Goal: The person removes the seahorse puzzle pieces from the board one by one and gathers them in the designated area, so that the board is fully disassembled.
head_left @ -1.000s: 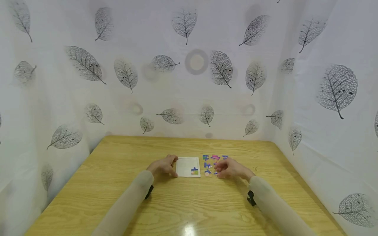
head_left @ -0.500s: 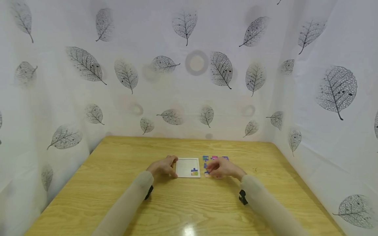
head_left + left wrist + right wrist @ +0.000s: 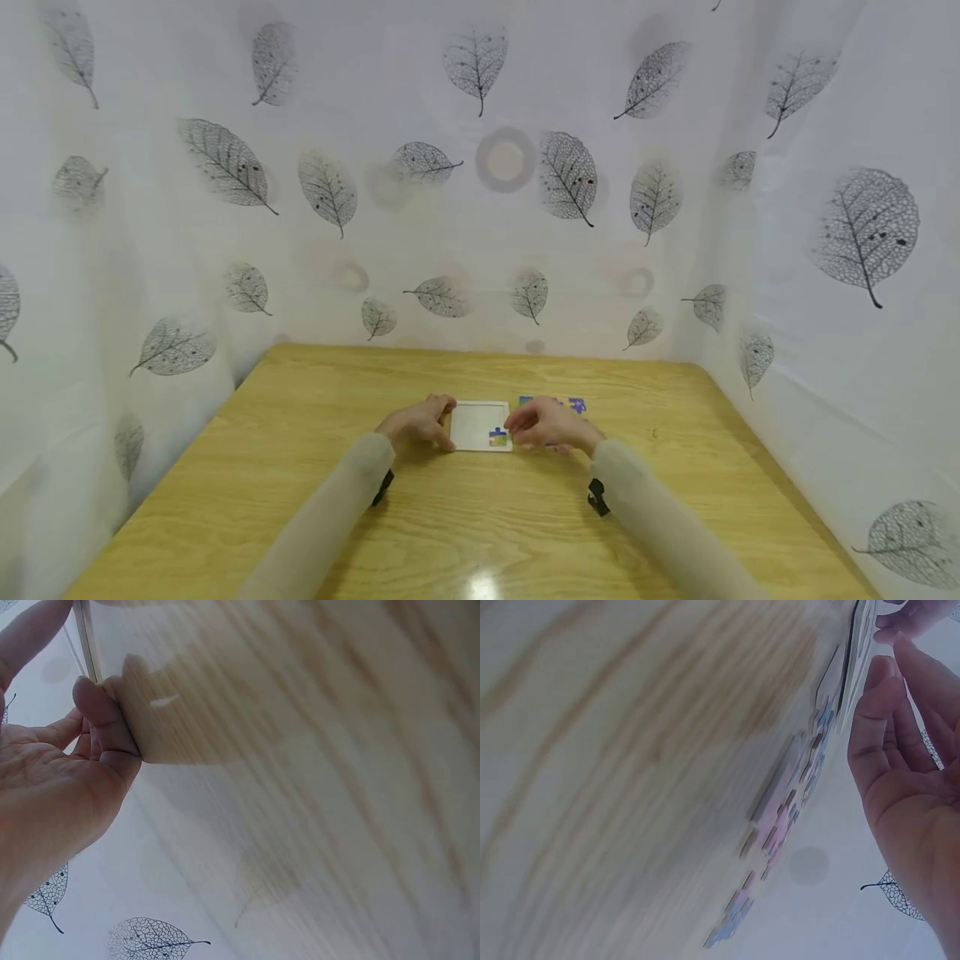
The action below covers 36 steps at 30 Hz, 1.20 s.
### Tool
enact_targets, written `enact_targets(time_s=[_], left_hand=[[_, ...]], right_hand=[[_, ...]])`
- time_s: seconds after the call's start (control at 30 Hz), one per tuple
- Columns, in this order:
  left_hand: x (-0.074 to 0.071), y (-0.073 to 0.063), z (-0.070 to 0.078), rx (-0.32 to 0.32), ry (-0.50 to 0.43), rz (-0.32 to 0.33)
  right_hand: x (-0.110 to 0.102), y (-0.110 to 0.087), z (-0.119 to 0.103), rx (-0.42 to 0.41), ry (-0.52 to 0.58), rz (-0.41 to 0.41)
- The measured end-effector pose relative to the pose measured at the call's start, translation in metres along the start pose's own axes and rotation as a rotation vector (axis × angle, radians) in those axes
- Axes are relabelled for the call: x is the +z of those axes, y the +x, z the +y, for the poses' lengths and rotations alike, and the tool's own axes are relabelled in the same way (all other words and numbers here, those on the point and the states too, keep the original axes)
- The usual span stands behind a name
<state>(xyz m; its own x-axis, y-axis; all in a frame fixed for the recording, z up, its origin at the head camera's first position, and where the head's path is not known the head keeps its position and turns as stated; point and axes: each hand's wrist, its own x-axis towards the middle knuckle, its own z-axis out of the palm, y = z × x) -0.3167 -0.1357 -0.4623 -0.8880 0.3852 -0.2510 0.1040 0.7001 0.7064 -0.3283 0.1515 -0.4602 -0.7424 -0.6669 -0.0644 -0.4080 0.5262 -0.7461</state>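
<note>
A white square puzzle tray (image 3: 468, 417) lies on the wooden table. One blue, yellow and green puzzle piece (image 3: 497, 438) sits in its lower right corner. My left hand (image 3: 416, 422) holds the tray's left side, thumb by the near corner and fingers by the far one. In the left wrist view the thumb of that left hand (image 3: 67, 765) touches the table by the tray. Just at the tray's right edge hovers my right hand (image 3: 551, 423), thumb and fingertips drawn close together. Whether a piece is between them is hidden, also in the right wrist view of the right hand (image 3: 907, 757).
Loose puzzle pieces (image 3: 577, 405) lie right of the tray, partly covered by the right hand; in the right wrist view several pieces (image 3: 776, 825) lie flat. The wooden table (image 3: 450, 517) ends at a leaf-print curtain (image 3: 480, 225) behind and at both sides.
The right hand has moved left from over the loose pieces to the tray's right edge, its thumb and fingers closer together. The left hand keeps its place on the tray.
</note>
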Motion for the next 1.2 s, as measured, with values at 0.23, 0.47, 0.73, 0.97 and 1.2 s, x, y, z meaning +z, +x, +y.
enact_targets(time_s=[0.23,0.47,0.73,0.97,1.2], left_hand=[[-0.001,-0.001,0.001,0.012,0.007,0.003],[-0.001,0.0,-0.002,-0.016,-0.038,-0.003],[0.0,0.001,-0.002,0.003,-0.009,0.0],[0.0,-0.001,-0.001,-0.032,-0.052,-0.008],[0.001,0.0,0.0,-0.039,-0.065,0.001]], right_hand=[[0.004,0.006,-0.004,0.009,-0.001,0.009],[0.008,0.016,-0.007,-0.003,-0.026,-0.01],[0.013,0.021,-0.01,0.051,-0.058,-0.026],[0.015,0.02,-0.015,0.086,-0.045,-0.036],[0.016,0.021,-0.016,0.122,-0.071,-0.034]])
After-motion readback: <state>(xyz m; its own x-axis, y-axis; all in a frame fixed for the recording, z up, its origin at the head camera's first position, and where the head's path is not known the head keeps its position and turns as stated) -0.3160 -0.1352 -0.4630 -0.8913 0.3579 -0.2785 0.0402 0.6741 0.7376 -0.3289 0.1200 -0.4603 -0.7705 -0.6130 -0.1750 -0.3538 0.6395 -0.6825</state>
